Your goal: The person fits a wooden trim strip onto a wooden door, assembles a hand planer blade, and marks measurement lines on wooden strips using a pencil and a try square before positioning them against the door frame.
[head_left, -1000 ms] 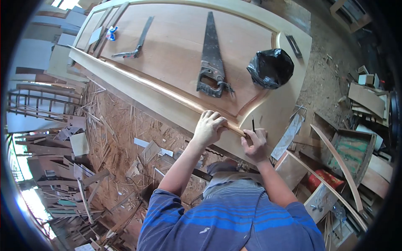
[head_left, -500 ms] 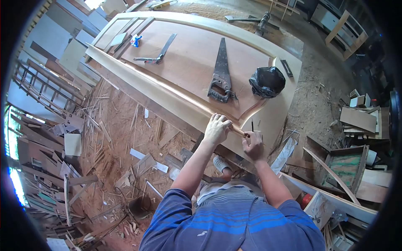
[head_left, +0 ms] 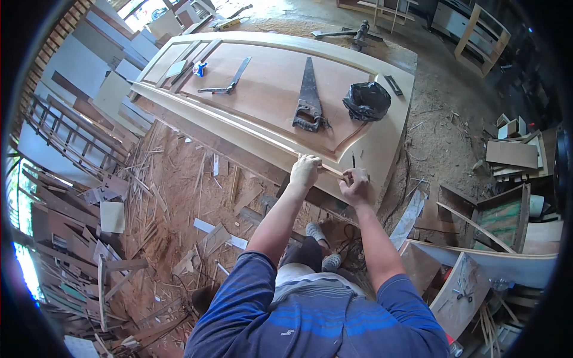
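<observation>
A long, thin wooden moulding strip (head_left: 239, 126) runs along the near side of a large door-like wooden panel (head_left: 382, 143). My left hand (head_left: 305, 170) is closed around the strip close to its right end. At that end, my right hand (head_left: 355, 186) is closed with its fingertips against the wood. A thin dark pencil (head_left: 353, 160) stands up from between the right hand's fingers. Beyond the hands, a handsaw (head_left: 309, 101) lies flat on the panel, beside a crumpled black plastic bag (head_left: 366, 102).
The panel also bears a folding square-like tool (head_left: 230, 86), a blue-and-white item (head_left: 199, 69) and a small dark block (head_left: 393, 85). Wood scraps and sawdust cover the floor (head_left: 179, 185). An open wooden box frame (head_left: 459, 292) stands near my right side.
The view has shifted, so the panel sits slightly higher and both my feet show. My hands keep hold at the strip's end, and the strip stands out more distinctly from the panel's edge.
</observation>
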The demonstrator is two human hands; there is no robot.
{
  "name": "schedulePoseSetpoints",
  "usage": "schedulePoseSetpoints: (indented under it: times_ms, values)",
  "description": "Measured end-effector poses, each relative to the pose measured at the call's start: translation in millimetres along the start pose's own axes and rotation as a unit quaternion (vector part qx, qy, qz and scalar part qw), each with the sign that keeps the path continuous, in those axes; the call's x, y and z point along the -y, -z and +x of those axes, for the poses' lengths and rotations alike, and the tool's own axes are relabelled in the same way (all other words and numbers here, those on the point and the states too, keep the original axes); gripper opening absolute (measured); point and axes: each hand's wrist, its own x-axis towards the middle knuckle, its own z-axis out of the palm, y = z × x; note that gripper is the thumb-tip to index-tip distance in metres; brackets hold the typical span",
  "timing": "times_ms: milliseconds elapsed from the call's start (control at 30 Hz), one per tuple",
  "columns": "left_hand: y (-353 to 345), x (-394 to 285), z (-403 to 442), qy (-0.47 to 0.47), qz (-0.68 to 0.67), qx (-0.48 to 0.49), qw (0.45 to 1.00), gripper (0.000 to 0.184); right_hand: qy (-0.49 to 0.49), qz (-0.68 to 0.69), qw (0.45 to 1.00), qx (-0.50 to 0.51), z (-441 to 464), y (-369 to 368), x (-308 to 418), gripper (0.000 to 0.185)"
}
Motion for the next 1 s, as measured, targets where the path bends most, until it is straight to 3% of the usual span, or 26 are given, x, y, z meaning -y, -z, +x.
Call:
schedulePoseSetpoints:
  times_ms: [133, 267, 300, 467, 600, 633, 700, 767, 833, 933, 1000]
  values:
    - [11, 4, -11, -0.042, -0.041, 0.021, 0.998, 0.018, -0.017, -0.012, 1.0, 0.014, 3, 6, 13, 0.025]
    - [13, 9, -21, -0.043, 0.005, 0.073, 0.996, 0.041, -0.058, -0.032, 0.997, 0.036, 5, 11, 30, 0.025]
    - [17, 12, -19, -0.032, 0.005, 0.133, 0.991, 0.056, -0.017, -0.035, 0.999, 0.009, 5, 4, 23, 0.024]
    - [33, 24, -30, -0.072, 0.006, 0.165, 0.984, 0.083, 0.052, -0.062, 0.996, -0.03, 5, -13, 13, 0.017]
    - [77, 64, -47, -0.09, -0.108, 0.155, 0.978, 0.077, 0.023, -0.093, 0.995, -0.041, 5, -23, 12, 0.015]
    - [89, 83, -55, -0.119, -0.113, 0.1, 0.981, 0.067, 0.0, -0.095, 0.994, -0.05, 3, -27, 9, 0.014]
    - [127, 129, -75, -0.106, -0.177, 0.087, 0.975, 0.06, -0.026, -0.171, 0.984, -0.035, -1, -33, -14, 0.012]
    - [165, 184, -104, -0.11, -0.236, 0.037, 0.965, 0.046, 0.021, -0.258, 0.965, -0.042, 4, -33, 12, 0.014]
    - [180, 254, -140, -0.063, -0.258, 0.035, 0.963, 0.042, -0.007, -0.306, 0.95, -0.056, 0, -44, 20, 0.028]
    - [188, 365, -216, 0.053, -0.248, 0.087, 0.963, 0.037, -0.149, -0.37, 0.912, -0.097, 3, -75, 35, 0.048]
    - [180, 438, -280, 0.146, -0.222, 0.119, 0.957, 0.037, -0.132, -0.428, 0.89, -0.086, 11, -101, 69, 0.059]
